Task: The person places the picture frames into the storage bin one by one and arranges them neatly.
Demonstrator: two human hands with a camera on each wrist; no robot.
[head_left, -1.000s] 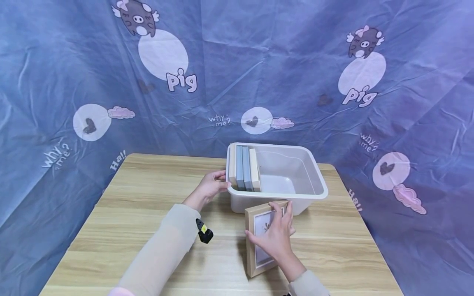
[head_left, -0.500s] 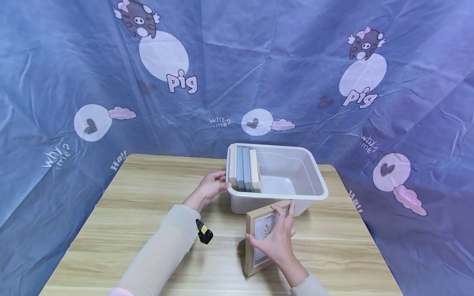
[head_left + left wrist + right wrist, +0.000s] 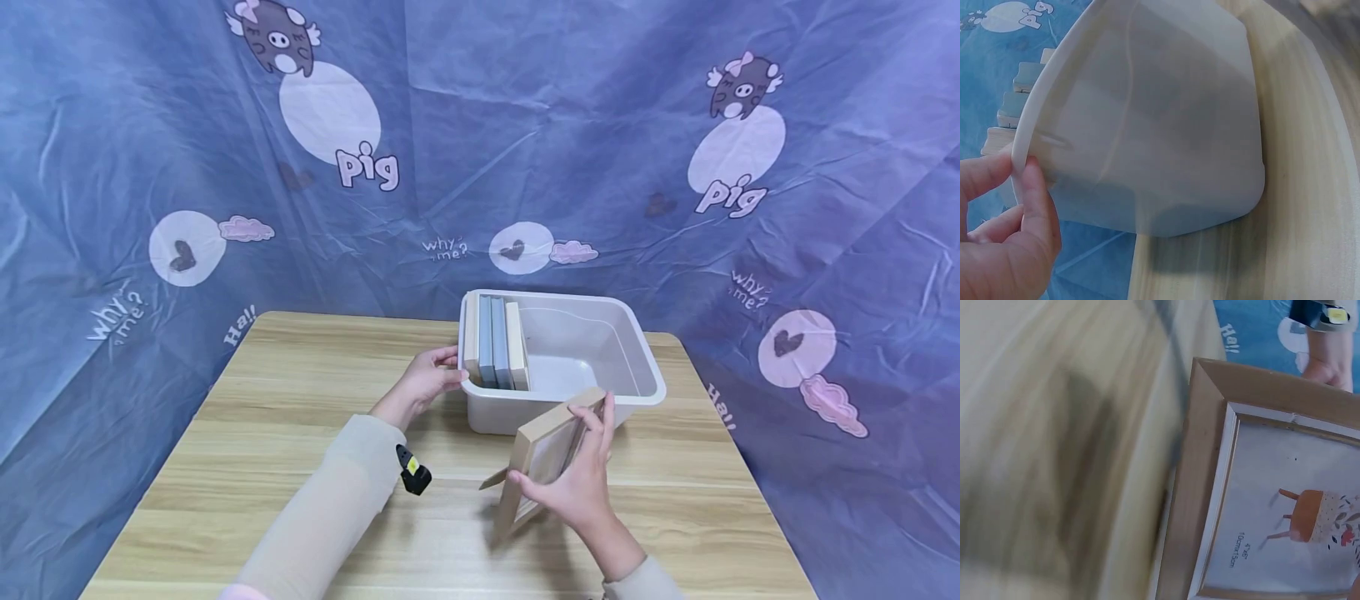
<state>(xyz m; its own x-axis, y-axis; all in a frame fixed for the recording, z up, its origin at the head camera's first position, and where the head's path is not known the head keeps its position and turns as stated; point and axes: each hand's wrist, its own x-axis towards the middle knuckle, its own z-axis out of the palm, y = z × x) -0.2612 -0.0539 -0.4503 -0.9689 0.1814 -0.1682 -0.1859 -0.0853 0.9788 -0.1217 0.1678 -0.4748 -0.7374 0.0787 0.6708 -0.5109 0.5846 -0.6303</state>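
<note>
A light wooden picture frame is gripped by my right hand, thumb on the near side edge and fingers over the far edge. It tilts in front of the bin, its support leg sticking out behind. The right wrist view shows the wooden border around a print with an orange-legged pot and small size text. My left hand pinches the left rim of the white plastic bin; the left wrist view shows thumb and fingers on either side of that rim.
Inside the bin, along its left side, stand several upright frames: beige, blue and cream. The wooden table lies beneath, with a blue patterned cloth hanging behind and at both sides.
My right hand has moved right and slightly up with the picture frame, turning it and lifting it off the table. Its support leg now shows. My left hand stays on the rim.
</note>
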